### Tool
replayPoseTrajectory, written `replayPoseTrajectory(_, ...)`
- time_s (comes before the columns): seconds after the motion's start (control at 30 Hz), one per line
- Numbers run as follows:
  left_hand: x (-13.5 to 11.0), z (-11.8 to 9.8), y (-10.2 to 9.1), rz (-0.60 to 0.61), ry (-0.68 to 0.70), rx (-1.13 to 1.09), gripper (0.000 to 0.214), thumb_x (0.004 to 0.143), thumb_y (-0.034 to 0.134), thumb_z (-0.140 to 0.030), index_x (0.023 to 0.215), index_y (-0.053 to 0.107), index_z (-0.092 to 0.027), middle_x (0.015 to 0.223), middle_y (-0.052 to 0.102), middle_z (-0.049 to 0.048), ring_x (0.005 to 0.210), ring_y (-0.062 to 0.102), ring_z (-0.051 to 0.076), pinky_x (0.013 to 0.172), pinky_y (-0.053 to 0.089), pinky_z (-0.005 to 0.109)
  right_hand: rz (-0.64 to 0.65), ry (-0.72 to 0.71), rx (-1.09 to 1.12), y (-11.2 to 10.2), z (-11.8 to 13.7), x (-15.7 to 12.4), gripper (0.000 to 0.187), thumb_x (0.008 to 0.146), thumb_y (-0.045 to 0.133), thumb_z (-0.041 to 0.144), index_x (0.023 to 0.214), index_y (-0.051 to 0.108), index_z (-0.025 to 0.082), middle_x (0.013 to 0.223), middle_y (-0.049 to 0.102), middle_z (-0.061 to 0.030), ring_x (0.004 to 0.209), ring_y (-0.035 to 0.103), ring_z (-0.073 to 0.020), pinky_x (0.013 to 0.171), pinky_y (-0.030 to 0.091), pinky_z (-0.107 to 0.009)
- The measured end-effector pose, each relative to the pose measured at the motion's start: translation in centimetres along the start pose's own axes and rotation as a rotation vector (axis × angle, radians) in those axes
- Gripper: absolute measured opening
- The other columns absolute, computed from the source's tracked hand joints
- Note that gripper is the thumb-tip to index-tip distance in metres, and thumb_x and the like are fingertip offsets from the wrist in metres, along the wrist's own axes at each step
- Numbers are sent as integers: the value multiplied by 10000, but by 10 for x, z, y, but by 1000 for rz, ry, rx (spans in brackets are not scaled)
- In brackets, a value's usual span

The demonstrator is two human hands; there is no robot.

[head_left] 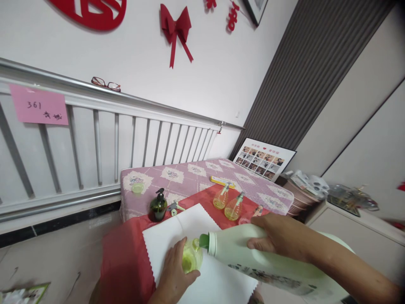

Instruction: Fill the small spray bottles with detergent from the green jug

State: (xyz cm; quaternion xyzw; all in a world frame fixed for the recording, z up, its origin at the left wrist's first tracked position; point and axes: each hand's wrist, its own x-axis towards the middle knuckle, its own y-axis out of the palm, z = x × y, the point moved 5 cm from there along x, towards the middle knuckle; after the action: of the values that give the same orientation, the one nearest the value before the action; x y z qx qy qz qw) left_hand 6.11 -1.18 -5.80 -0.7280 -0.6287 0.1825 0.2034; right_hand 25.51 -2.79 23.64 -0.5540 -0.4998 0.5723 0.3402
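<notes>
Head view: large white jug [268, 257] tipped by right hand [281, 240], fingers clamped on body, green spout at mouth of small bottle [190, 257]. Small bottle, near centre on white sheet [177, 232], gripped by left hand [174, 274]; partly filled. Two spray bottles [228, 203] farther off already held yellow liquid.

We are reading "361" handwritten on the pink note [39, 110] stuck to the white radiator [104, 143], with two scrawled characters just under the number that we are failing to make out. Above the radiator, red wall characters [232, 16] are showing too partly to read.
</notes>
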Motion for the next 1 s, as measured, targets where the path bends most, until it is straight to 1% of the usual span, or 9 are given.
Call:
replayPoseTrajectory(0.17,-2,-1,-1,5,-14,4,922,630,634,-335,1484,333,-159,1559,446,108,1431,399,297,1248,270,434,8,5,21,-1,1,0,302,815,582,497,884,662,215,998,752,-139,879,687,-344,698,441,-372)
replayPoseTrajectory(0.33,1,1,2,-7,-1,-7,935,614,627,-312,1482,322,-151,1556,448,101,1423,402,275,1252,252,449,1,0,24,-2,4,-1,301,820,578,491,886,667,211,1001,752,-145,880,686,-343,697,438,-370)
replayPoseTrajectory(0.43,2,2,2,-23,0,-3,932,610,632,-309,1478,330,-148,1550,455,106,1418,405,281,1243,267,448,6,1,24,-3,5,-1,290,825,574,482,889,668,215,992,755,-140,874,687,-342,691,432,-369)
replayPoseTrajectory(0.53,1,2,2,-11,3,-10,926,615,638,-320,1476,338,-155,1563,440,104,1428,393,296,1244,269,442,8,8,13,-3,4,-1,297,820,581,494,881,667,216,995,754,-142,877,686,-346,689,431,-369)
replayPoseTrajectory(0.73,1,3,2,-4,8,-37,930,619,632,-316,1478,323,-138,1566,431,121,1432,382,298,1257,229,482,4,3,25,-3,5,-2,282,821,580,472,892,669,214,991,751,-141,879,685,-346,691,424,-370)
replayPoseTrajectory(0.9,1,3,3,-12,-7,-23,924,616,630,-323,1476,332,-164,1565,436,94,1423,384,279,1241,258,451,5,3,4,-3,5,-2,284,825,575,479,881,660,213,985,750,-139,866,685,-342,675,418,-362)
replayPoseTrajectory(1.0,0,2,2,-9,-19,-26,936,611,633,-321,1480,331,-154,1566,431,95,1416,385,287,1236,267,452,8,6,6,-2,4,0,292,822,577,488,878,655,212,993,749,-141,863,684,-336,675,423,-359)
